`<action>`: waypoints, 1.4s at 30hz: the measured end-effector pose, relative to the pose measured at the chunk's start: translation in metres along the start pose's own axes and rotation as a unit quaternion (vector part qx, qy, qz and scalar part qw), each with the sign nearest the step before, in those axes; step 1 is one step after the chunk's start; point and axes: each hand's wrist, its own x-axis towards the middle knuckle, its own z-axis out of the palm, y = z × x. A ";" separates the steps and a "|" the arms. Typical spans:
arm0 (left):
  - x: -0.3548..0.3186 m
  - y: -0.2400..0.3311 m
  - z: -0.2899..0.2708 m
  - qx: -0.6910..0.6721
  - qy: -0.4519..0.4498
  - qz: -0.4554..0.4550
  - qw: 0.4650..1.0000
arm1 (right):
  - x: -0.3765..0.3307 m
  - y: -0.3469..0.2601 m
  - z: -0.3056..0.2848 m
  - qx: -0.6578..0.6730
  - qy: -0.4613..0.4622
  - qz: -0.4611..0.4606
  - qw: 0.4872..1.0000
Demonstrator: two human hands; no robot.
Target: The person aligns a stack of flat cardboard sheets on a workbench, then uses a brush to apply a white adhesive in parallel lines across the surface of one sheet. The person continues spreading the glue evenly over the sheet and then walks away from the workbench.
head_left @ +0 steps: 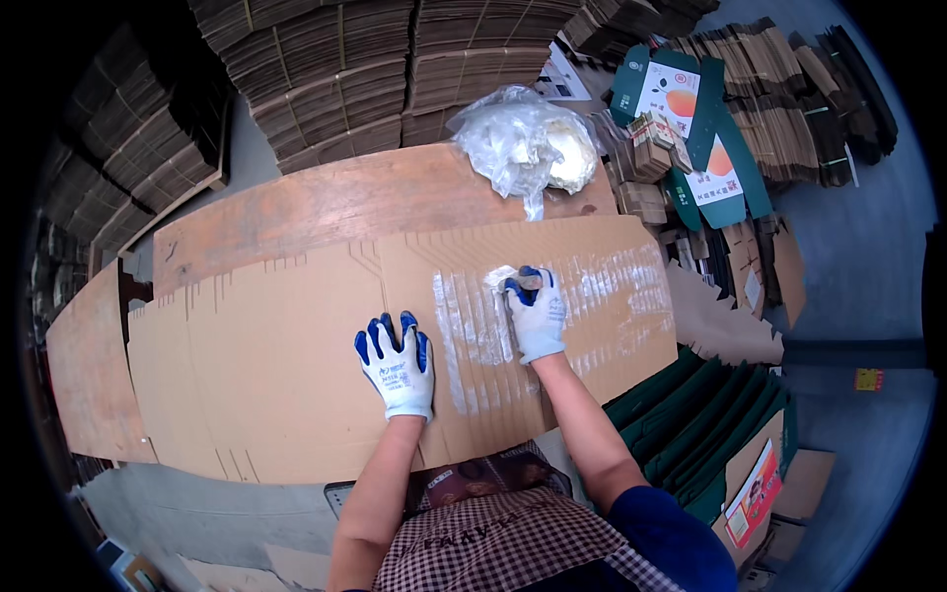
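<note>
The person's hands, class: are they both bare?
No, the left hand and right hand both wear white-and-blue gloves.

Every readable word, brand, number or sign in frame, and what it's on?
Not copying wording; print locations only:
Left glove: small print.
Right glove: blurred print.
Upper green carton: red print, small.
Lower green carton: black and red characters.
Red panel, lower right: too small.
Yellow sign, far right: too small.
Checked apron: unclear lettering.

Fwd of L hand [395, 367]: tied cardbd stacks [340, 94]; far fwd-L, more stacks [143, 153]. Fwd-R of R hand [538, 311]: grn/wht ctns [671, 84] w/ orange fruit pic, then brn bundles [774, 133]. Well R: yel/red label [869, 380].
</note>
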 end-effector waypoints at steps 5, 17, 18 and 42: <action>0.001 0.004 0.000 -0.005 -0.001 0.005 1.000 | -0.002 -0.030 0.017 0.022 -0.003 -0.060 0.998; 0.003 0.004 -0.001 -0.004 0.000 0.006 1.000 | -0.006 -0.019 0.006 -0.048 -0.061 -0.040 0.996; 0.003 0.005 0.000 -0.003 -0.003 0.007 1.000 | -0.004 -0.013 0.001 -0.060 -0.052 -0.031 0.996; 0.002 0.006 0.000 0.009 0.015 0.027 0.999 | 0.049 0.040 -0.038 -0.149 0.032 0.007 0.988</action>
